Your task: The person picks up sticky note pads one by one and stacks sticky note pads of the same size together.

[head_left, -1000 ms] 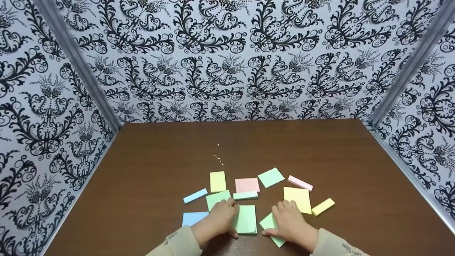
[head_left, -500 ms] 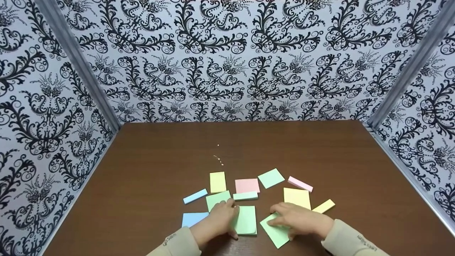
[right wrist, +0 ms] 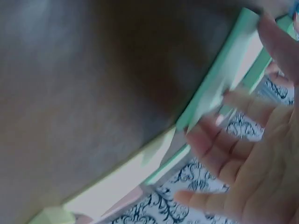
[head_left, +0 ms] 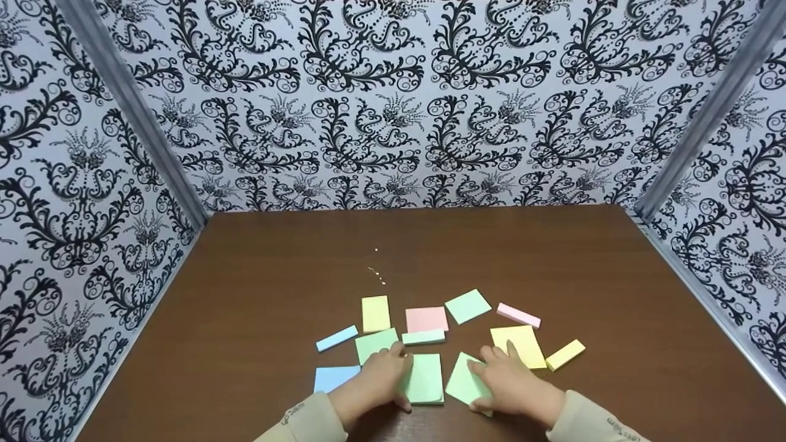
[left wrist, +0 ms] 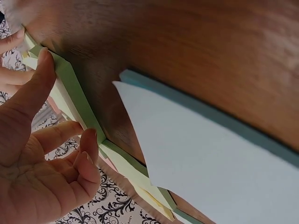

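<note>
- The left hand (head_left: 384, 374) grips the middle green pad (head_left: 428, 380), which lies on the table (head_left: 276, 270) just to the right of that hand; in the left wrist view the thumb and fingers bear on two separate places along it
- The right hand (head_left: 513, 387) holds the tilted green pad (head_left: 459, 383) with bent fingers and thumb, the pad lying to its left, on the side toward the other hand
- What matters most, as I judge it, is how these two pads stand to each other: side by side, only a narrow gap at the near corner, whether fully apart or just touching I cannot tell
- The middle pad sits nearly square to the person, while the tilted one is turned, its far end leaning right, so the gap widens away from the body; the right hand covers too much of it to show a long axis
- The right hand is the nearer one to the tilted pad, and its farther fingers reach the yellow pad (head_left: 529, 351), with the yellow strip (head_left: 566, 355) just beyond
- Past the left hand lie another green pad (head_left: 373, 344) and the mint strip (head_left: 424, 337), with the blue pad (head_left: 335, 377) beside its wrist
</note>
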Tool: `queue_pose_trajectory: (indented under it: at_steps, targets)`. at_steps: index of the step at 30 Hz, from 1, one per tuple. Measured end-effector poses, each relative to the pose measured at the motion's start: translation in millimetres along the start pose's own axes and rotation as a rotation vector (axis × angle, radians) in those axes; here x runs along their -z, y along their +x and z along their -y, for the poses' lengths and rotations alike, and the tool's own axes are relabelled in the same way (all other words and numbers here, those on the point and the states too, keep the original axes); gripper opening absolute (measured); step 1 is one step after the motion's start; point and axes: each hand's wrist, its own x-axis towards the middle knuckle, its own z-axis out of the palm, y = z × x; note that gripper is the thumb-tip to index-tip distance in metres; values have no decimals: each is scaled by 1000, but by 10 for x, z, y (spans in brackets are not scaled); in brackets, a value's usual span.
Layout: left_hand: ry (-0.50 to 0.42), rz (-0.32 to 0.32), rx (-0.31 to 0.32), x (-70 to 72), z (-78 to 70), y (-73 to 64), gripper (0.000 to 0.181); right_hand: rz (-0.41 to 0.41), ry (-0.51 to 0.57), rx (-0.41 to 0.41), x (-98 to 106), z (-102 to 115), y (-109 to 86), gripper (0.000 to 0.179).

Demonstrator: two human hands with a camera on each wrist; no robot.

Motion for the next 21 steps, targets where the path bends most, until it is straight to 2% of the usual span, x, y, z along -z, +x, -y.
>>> queue_pose_trajectory:
  at_steps: [4, 7, 11, 14, 15, 17, 21]
  targets:
    - [-33, 1, 15, 1, -16, 22, 75, 16, 39, -152, -35, 119, 24, 70]
    - [-39, 8, 18, 0, -20, 27, 74, 30, 20, -242, -47, 203, 47, 66]
    - [-53, 26, 25, 4, -14, 13, 76, 68, -22, -287, -31, 274, 86, 67]
    - [-49, 32, 15, 17, -12, 8, 75, 82, -26, -279, 15, 258, 97, 68]
    - [-40, 33, 8, 23, -12, 8, 74, 75, -30, -248, 36, 233, 98, 68]
    - [-14, 33, -7, 44, -4, 1, 71, 60, -56, -121, 75, 171, 105, 67]
    - [25, 32, -26, 83, 36, -43, 67, 66, -149, 257, 120, 17, 118, 79]
